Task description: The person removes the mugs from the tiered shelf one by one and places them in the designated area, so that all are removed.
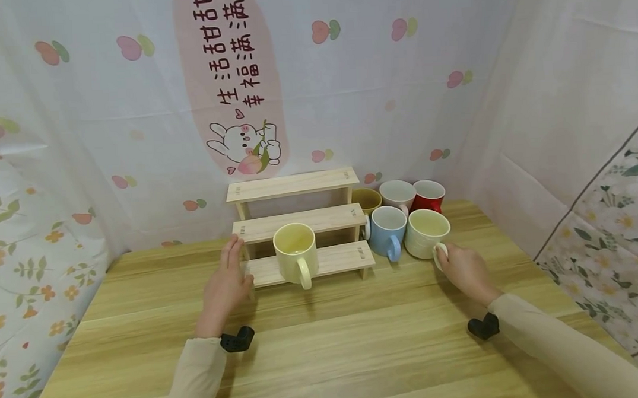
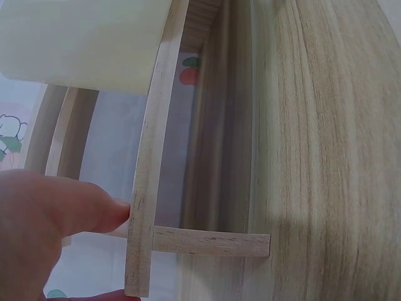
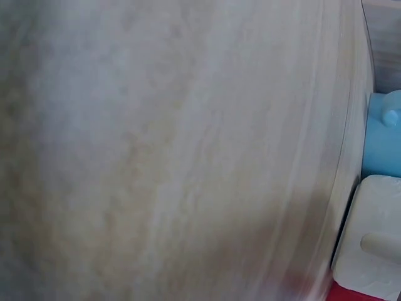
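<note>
My left hand (image 1: 226, 286) rests at the left end of the three-step wooden rack (image 1: 292, 188), fingers stretched along its side. In the left wrist view the thumb (image 2: 94, 210) touches the edge of the lowest step board (image 2: 150, 157). On that step stands a pale yellow mug (image 1: 294, 250), upright, handle to the front. To the right, my right hand (image 1: 466, 272) grips the handle of a cream mug (image 1: 426, 236), which stands upright on the table. The right wrist view shows that cream mug (image 3: 369, 235) but not the hand.
Beside the cream mug is a blue mug (image 1: 387, 231). Behind them stand a mustard mug (image 1: 369, 198), a pale pink mug (image 1: 396, 194) and a red mug (image 1: 428, 195); a white handle shows near the rack. The wooden table (image 1: 325, 347) meets a patterned curtain (image 1: 379, 101).
</note>
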`<state>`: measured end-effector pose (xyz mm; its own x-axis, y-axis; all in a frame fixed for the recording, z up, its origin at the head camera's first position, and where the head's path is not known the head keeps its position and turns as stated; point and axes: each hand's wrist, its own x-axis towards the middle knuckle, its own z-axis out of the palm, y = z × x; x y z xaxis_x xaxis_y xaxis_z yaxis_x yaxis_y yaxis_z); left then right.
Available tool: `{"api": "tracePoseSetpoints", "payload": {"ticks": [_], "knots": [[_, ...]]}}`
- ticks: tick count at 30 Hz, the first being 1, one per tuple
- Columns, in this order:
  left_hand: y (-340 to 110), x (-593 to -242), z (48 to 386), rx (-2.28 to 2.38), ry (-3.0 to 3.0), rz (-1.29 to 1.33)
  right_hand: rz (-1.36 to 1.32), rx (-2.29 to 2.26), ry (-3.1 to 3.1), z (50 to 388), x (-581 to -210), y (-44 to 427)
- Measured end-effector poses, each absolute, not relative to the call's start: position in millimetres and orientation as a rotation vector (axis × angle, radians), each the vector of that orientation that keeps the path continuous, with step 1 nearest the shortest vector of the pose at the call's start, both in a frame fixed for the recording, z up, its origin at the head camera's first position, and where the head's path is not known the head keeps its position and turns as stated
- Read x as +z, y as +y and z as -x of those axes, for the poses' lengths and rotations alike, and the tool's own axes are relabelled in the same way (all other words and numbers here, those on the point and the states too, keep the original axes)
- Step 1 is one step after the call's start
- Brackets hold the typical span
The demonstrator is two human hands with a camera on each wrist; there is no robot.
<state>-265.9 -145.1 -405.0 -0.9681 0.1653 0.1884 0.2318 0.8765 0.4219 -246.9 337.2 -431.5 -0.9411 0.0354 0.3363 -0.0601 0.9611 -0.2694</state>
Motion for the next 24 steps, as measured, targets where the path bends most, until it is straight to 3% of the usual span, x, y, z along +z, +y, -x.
{"api": "tracePoseSetpoints", "payload": {"ticks": [24], "knots": [[-145,-406,268,-0.679,-2.915,0.294,0.064,0.445,-2.824,264,-434,339]]}}
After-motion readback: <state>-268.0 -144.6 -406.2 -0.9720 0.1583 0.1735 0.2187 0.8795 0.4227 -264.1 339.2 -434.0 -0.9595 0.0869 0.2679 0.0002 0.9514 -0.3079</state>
